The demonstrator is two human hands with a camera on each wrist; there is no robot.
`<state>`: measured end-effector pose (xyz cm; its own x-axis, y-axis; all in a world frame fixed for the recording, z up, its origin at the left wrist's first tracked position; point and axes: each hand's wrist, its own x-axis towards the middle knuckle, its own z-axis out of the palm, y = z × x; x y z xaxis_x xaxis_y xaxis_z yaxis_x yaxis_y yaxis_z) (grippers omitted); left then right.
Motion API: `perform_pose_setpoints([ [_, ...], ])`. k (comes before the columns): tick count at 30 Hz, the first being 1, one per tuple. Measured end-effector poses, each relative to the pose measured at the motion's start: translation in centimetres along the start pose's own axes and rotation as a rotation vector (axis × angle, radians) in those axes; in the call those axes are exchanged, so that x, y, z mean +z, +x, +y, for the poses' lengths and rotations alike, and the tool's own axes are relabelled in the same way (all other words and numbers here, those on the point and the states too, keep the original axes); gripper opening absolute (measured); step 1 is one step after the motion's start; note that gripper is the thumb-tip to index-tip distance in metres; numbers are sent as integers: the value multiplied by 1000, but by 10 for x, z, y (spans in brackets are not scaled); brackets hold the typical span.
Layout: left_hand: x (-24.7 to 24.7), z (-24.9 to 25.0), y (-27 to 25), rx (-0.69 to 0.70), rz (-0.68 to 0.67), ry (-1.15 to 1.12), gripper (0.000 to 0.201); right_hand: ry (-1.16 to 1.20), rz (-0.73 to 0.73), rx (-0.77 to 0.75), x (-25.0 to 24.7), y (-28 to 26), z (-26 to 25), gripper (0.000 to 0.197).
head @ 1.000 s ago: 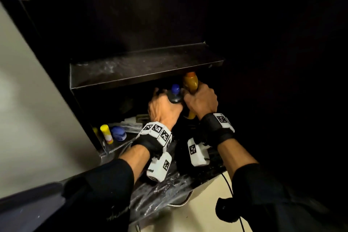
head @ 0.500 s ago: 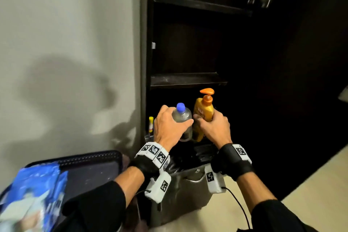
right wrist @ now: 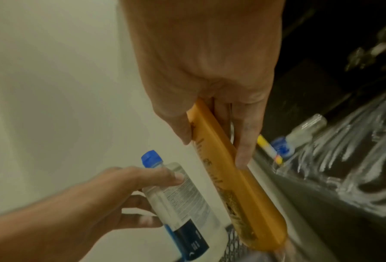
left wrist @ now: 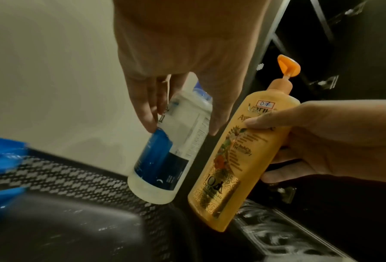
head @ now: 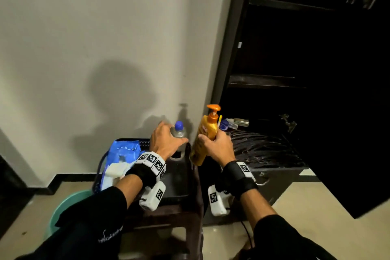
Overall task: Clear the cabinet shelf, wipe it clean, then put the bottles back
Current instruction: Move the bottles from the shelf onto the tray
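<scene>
My left hand grips a clear bottle with a blue cap near its top; the left wrist view shows its white and blue label. My right hand grips an orange pump bottle, tilted, its base toward the left. Both bottles hang in the air over a dark basket, left of the dark cabinet. The cabinet shelf is covered in shiny crinkled plastic wrap. In the right wrist view the orange pump bottle and the clear bottle are side by side.
Small items stay at the shelf's back left: a yellow tube, a blue-capped object and a clear tube. A blue packet lies in the basket, which sits on a brown stool. A green bucket stands on the floor.
Both hands have lifted the two bottles out of the cabinet and carried them left, over the basket. The head view has swung left toward the wall.
</scene>
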<state>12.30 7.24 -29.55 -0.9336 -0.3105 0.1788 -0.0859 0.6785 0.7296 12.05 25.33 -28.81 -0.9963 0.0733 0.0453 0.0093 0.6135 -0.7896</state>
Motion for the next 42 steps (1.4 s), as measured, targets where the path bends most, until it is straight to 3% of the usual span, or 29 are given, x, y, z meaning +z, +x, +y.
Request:
perform_pose_setpoints([
  [4,4,-30,11,-79,-12,48,42,5,-48,-12,47,13,-7,42],
  [12,30,-76,40,-151,-46,116,26,28,-65,-37,88,50,-15,37],
  [19,38,-92,54,-146,-29,125,48,-2,-86,-13,126,56,15,38],
  [29,40,-110,45,-147,-78,104,68,147,8,29,139,51,27,32],
  [36,31,-110,32,-205,-112,72,67,105,-10,24,150,47,18,38],
  [42,21,-105,14,-255,-97,49,52,66,-15,51,143,42,16,47],
])
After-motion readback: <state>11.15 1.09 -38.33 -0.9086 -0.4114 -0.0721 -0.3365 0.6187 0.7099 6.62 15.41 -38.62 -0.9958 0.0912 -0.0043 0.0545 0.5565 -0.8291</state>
